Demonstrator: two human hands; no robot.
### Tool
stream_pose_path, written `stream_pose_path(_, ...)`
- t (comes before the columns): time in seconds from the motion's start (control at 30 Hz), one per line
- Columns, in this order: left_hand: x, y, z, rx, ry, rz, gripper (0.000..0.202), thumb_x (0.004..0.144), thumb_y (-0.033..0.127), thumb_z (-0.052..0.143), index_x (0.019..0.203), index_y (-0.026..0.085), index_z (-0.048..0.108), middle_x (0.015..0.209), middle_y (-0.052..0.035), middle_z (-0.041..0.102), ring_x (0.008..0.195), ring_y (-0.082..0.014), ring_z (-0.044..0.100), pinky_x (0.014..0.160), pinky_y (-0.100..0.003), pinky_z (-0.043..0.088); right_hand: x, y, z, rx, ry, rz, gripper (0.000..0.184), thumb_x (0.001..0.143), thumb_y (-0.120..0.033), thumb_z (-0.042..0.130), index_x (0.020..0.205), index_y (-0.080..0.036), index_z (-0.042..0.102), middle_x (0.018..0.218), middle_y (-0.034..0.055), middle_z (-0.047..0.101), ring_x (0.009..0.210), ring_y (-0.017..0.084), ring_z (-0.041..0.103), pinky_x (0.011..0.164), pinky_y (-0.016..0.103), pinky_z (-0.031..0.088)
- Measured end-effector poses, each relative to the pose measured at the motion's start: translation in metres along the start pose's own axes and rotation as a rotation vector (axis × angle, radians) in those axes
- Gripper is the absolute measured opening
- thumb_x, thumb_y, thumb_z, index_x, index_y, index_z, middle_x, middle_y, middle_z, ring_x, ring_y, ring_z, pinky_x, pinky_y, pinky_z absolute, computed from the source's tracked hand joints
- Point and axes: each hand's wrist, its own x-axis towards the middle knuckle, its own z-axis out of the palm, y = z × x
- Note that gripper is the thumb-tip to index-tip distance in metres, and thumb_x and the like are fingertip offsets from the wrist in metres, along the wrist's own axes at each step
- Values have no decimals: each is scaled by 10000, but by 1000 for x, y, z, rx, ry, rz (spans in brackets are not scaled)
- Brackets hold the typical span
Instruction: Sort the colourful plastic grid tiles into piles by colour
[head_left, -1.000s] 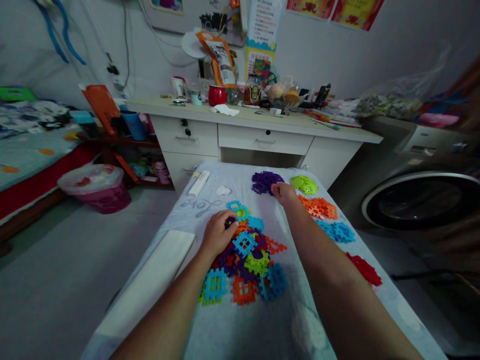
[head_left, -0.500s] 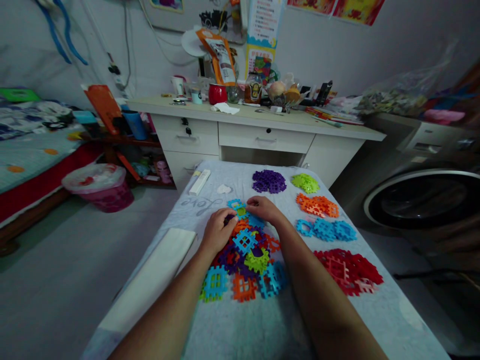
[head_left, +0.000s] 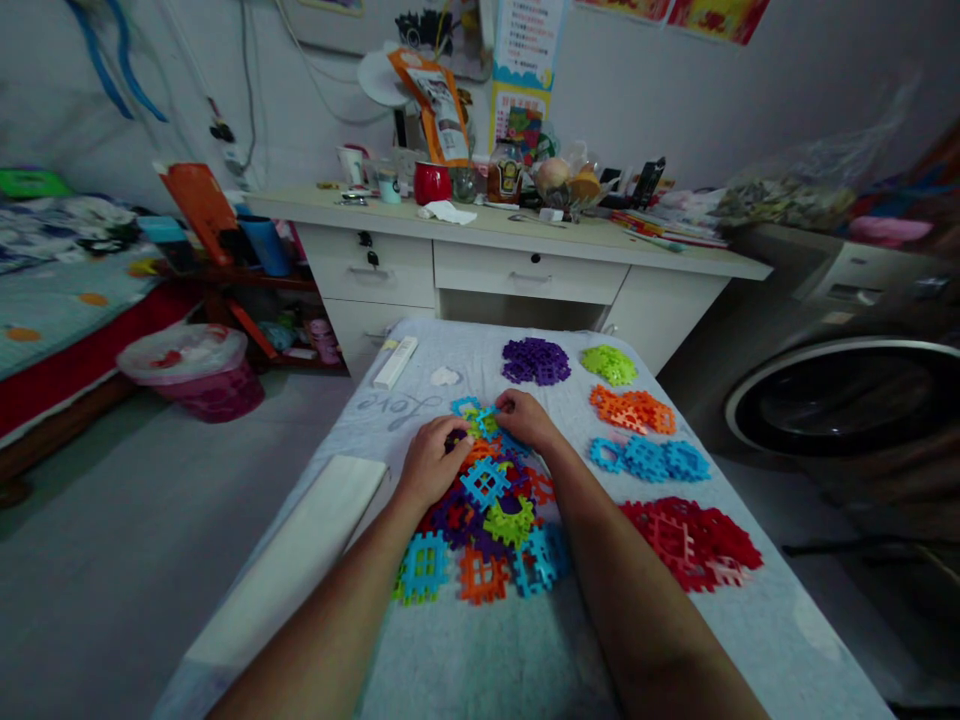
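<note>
A mixed pile of interlocking plastic building pieces (head_left: 469,515) in several colours lies on the cloth-covered table. My left hand (head_left: 433,458) rests at the pile's upper left, its fingers and thumb curled in around a dark purple patch; what they grip is partly hidden. At the pile's far end, my right hand (head_left: 526,417) pinches the edge of a blue toothed piece (head_left: 486,422) between thumb and fingers. A blue window-shaped piece (head_left: 486,483) and a lime green curved piece (head_left: 510,522) sit on top of the pile, nearer me.
Sorted heaps line the right: purple (head_left: 535,361), lime green (head_left: 609,365), orange (head_left: 632,409), blue (head_left: 649,458) and red (head_left: 694,543). A long white board (head_left: 300,550) lies along the left edge. Behind stands a white desk (head_left: 525,270); a washing machine (head_left: 825,380) is at right.
My right hand has closed on a blue piece at the pile's far end, which now shows tilted at its fingertips. My left hand has hardly moved. The view has shifted slightly.
</note>
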Motion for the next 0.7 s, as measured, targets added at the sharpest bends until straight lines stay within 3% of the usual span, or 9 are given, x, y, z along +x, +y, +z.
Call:
stream_pose_path(0.17,0,1,-1,-10,1,-10,220,824,330,569,982,218,673,1064,-50,685,1036,-234,614,959,-410,464,0,-7,-9,135,77,35,170,647,-124,582,809,-165,617,666,-39,565,618,115,514,589,226,386)
stream_pose_path(0.3,0,2,-1,-13,-8,-16,232,821,344,565,984,217,670,1069,-56,684,1034,-236,611,964,-416,462,-8,-15,-38,159,115,-21,173,658,-145,559,820,-161,617,697,-28,575,647,118,525,612,230,397)
stream_pose_path(0.47,1,0,0,-17,-26,-9,226,829,353,556,971,219,669,1070,-58,682,1036,-234,611,963,-410,466,-40,-11,-93,-146,59,-68,156,683,-135,542,806,-168,633,676,-27,572,606,105,461,588,224,340)
stream_pose_path(0.7,1,-2,0,-14,-26,4,212,818,347,566,955,223,669,1056,-51,687,1028,-236,616,956,-410,471,-91,32,-164,-520,57,55,187,686,-91,516,772,-176,659,665,-4,596,606,114,477,568,225,319)
